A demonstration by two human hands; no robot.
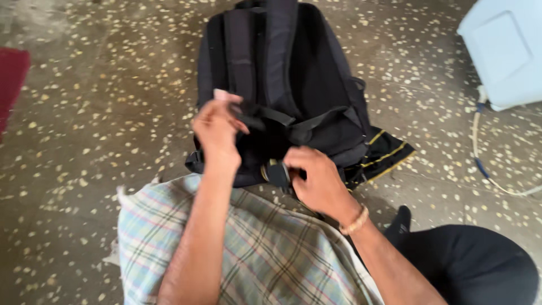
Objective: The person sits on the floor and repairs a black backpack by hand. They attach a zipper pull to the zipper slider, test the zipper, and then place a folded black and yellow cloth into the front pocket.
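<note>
Fingers of the left hand [217, 127] are curled together around a black strap [265, 116] at the near end of a black backpack [282, 85]; a small pink thing shows above the knuckles, too blurred to identify. Fingers of the right hand [316, 178] are pinched on a dark buckle or zip piece [276, 172] at the backpack's nearest edge.

The backpack lies flat on a speckled stone floor [101, 113], straps upward, two padded shoulder straps running along its length away from the person. Its fabric is plain black; a flap with thin yellow trim [387, 152] pokes out at its right side. A beaded bracelet [355, 220] circles the right wrist.

Just nearer than the backpack, a pale checked cloth [265, 248] covers the person's lap. Beyond its right side sits a white container [505, 48] with a thin cord [477, 141]. Far left of the backpack, a red mat edge [11, 79] shows.
</note>
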